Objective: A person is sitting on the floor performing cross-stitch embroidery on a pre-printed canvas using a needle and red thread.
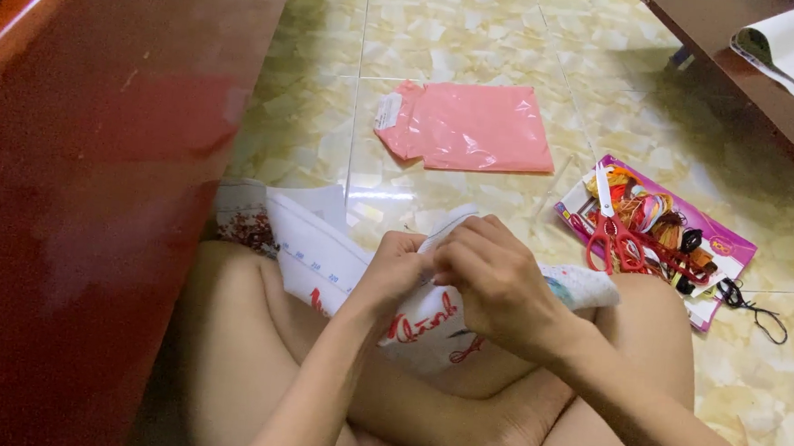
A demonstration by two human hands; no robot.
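Head view: left hand [396, 271] and right hand [495, 279], fingers curled, pinch white embroidery cloth [340, 261] over crossed legs.

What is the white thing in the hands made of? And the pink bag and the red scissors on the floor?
The white cloth held by the left hand and right hand looks like woven fabric: it folds softly and carries red stitching. The pink bag seems to be thin plastic, shiny and wrinkled. The scissors appear to have red plastic handles and pale, probably metal, blades.
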